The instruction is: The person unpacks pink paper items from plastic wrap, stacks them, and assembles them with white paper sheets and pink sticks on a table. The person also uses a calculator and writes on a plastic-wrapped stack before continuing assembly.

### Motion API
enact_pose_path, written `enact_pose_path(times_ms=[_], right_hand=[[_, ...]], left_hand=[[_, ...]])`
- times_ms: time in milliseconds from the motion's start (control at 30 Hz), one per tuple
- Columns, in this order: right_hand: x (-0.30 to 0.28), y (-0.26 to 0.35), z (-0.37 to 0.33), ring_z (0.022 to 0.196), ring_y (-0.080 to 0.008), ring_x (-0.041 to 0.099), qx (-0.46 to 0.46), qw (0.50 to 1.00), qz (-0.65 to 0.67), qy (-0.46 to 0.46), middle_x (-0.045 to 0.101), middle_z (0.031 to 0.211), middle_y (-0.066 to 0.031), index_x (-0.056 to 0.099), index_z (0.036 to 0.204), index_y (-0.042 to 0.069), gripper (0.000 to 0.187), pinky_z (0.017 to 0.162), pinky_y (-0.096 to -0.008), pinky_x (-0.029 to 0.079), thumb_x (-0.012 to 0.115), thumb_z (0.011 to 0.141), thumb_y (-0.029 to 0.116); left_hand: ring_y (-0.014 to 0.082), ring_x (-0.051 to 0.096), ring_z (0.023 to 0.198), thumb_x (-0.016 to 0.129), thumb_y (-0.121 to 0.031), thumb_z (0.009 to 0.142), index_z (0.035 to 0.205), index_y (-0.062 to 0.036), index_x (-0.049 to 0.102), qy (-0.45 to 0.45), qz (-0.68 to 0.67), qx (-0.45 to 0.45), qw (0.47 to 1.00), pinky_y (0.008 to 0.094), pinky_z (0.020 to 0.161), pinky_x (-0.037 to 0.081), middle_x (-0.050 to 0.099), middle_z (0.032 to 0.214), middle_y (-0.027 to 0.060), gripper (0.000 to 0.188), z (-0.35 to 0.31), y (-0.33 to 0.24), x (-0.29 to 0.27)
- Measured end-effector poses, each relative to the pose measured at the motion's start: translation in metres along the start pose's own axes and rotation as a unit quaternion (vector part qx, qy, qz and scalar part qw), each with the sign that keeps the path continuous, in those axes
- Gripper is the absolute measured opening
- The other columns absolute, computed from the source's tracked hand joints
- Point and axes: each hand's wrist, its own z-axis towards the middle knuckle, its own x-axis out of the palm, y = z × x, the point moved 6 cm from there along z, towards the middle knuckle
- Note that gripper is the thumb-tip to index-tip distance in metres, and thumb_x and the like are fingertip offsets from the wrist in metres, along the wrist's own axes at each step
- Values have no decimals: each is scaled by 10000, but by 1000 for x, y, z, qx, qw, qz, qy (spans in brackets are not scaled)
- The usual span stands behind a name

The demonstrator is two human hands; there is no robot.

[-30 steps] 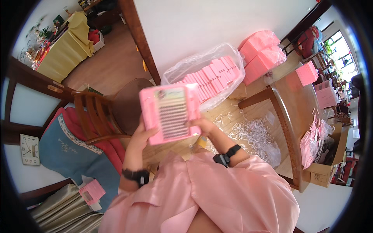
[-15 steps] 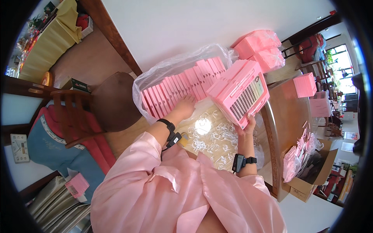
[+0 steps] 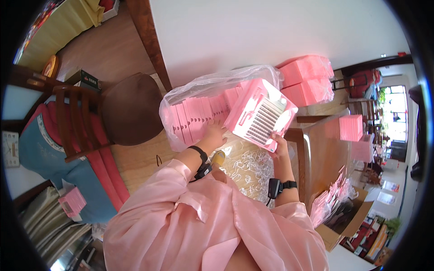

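Note:
A stack of flat pink eyelash cases point(image 3: 261, 118) is gripped at its lower right corner by my right hand point(image 3: 279, 147). The top case faces up and shows rows of dark lash clusters behind a glossy window. My left hand point(image 3: 215, 135) reaches to the near edge of a row of upright pink cases point(image 3: 192, 118), its fingers stretched out and partly against them. That row stands packed inside a clear plastic bag point(image 3: 170, 97). The held stack covers the right end of the row.
White curled scraps point(image 3: 253, 169) litter the floor before me. Wrapped pink bundles point(image 3: 309, 81) lean by the wall. A brown chair point(image 3: 131, 110) stands left; a wooden table point(image 3: 323, 158) with stacked pink cases point(image 3: 351, 128) and an open carton point(image 3: 348, 217) are right.
My right hand has brought the stack a little left and tilted its window further upward. My left hand stays by the row's near edge. The whole view has shifted.

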Motion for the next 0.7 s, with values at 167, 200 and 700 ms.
enact_pose_path(times_ms=[167, 200, 700], right_hand=[[32, -3, 74, 1104, -268, 627, 63, 986, -147, 52, 617, 1217, -138, 436, 1394, -23, 646, 948, -392, 528, 672, 800, 74], [39, -3, 83, 1133, -266, 607, 66, 978, -180, 78, 594, 1250, -138, 372, 1450, 5, 741, 956, -382, 518, 674, 775, 50], [115, 5, 56, 1025, -278, 653, -155, 680, -703, -137, 575, 1170, -231, 154, 1519, -76, 1059, 861, -386, 553, 785, 720, 218]], left_hand=[[323, 399, 1364, 733, -456, 759, 1325, -159, 611, -116, -91, -2, 989, 478, 1110, 297, 507, 1439, 132, 651, -13, 6, 0], [316, 406, 1357, 725, -468, 763, 1337, -165, 606, -103, -75, -14, 992, 471, 1113, 294, 523, 1425, 132, 660, -14, 5, 4], [290, 544, 1067, 673, -453, 751, 920, -43, 750, 30, -44, -11, 999, 427, 944, 456, 696, 979, 109, 450, -17, 25, 9]])
